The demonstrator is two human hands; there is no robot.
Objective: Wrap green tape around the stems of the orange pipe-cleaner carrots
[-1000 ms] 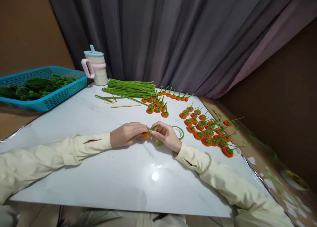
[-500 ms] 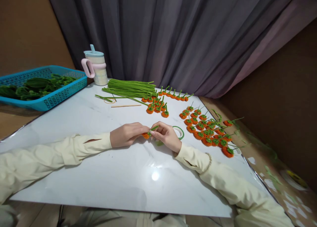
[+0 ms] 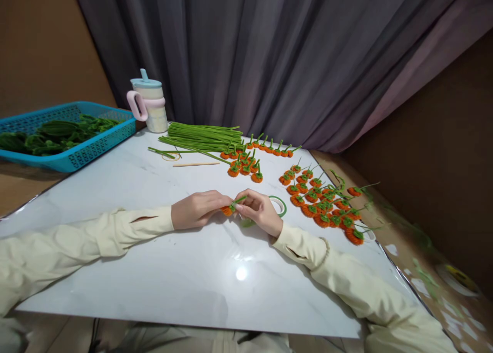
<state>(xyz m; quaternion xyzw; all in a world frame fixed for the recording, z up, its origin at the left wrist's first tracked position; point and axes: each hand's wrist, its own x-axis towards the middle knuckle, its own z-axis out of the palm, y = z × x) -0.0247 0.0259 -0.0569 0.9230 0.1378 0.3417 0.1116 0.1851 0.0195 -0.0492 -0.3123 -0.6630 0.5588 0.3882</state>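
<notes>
The orange fuzzy flower (image 3: 227,209) is low over the middle of the white table (image 3: 154,271), pinched by 2 hands, the left hand (image 3: 194,209) closed on its orange head and the right hand (image 3: 259,209) closed on its green stem, likely to keep it steady.

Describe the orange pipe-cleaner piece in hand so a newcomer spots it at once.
On the white table, find the middle, where the left hand and right hand meet. The orange pipe-cleaner piece sits pinched between them; the other orange pieces lie untouched beyond.
</notes>
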